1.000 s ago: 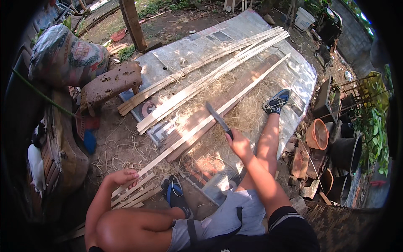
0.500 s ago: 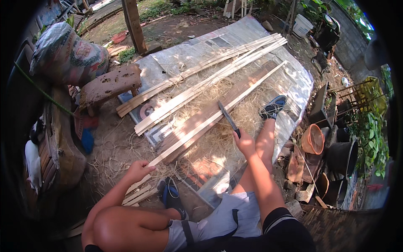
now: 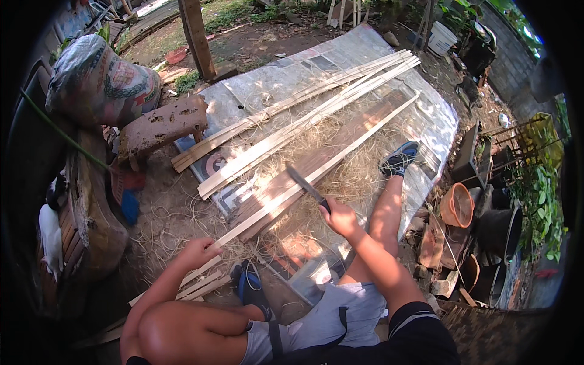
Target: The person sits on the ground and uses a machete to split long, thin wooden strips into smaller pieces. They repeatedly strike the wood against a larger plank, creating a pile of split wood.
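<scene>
My left hand (image 3: 199,253) is closed on the near end of a long pale wooden strip (image 3: 267,210). The strip slants away to the upper right, over a brown board (image 3: 328,146). A knife (image 3: 306,185) with a dark handle is gripped in my right hand (image 3: 340,219); its blade lies across the strip, pointing up and left. Whether the edge bites into the wood I cannot tell. Thin curly shavings (image 3: 347,176) are scattered around the board. Beyond it, more pale strips (image 3: 304,125) lie in two long bundles.
A worn sheet (image 3: 435,121) spreads under the wood. At the left are a pitted low bench (image 3: 161,128), a stuffed sack (image 3: 100,79) and a white animal (image 3: 51,237). An orange pot (image 3: 457,205) and dark buckets (image 3: 499,231) stand at the right. Cut strips (image 3: 204,286) lie beside my left foot.
My right hand and the knife have moved left and nearer to me along the strip. My left hand keeps hold of the strip's near end, with the whole view shifted slightly.
</scene>
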A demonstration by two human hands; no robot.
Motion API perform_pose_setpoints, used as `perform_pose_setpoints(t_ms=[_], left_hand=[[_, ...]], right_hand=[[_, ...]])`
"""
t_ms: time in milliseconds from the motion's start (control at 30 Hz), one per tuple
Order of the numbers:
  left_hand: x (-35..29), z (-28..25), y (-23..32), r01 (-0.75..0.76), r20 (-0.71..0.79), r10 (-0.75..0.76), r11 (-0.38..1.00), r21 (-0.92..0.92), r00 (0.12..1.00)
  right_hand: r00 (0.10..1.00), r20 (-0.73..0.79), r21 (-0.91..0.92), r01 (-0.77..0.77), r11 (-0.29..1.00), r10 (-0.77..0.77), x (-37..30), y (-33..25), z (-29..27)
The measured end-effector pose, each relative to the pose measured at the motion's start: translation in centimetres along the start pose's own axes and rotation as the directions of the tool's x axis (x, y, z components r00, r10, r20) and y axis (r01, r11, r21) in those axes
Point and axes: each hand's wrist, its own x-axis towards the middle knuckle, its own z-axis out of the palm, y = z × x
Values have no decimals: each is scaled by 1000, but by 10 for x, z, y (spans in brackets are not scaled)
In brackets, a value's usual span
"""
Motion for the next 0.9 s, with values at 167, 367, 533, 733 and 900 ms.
perform_pose_setpoints(t_ms=[167,367,533,733,900], left_hand=[[11,9,19,-151,-173,230,912,382,958],[14,27,25,-92,-170,209,848,522,963],[6,20,10,-120,-149,236,831,543,960],[6,7,39,-109,-41,157,828,549,987],[-11,-5,9,-52,-116,147,808,587,982]], right_hand=[[855,-165,55,-490,870,492,9,61,15],[952,292,247,15,969,-89,-60,-108,-13],[985,127,70,107,992,-115,-53,-99,-7],[966,-218,-80,-156,985,136,-4,-12,11],[971,-125,-161,184,970,-205,-15,-14,-16]])
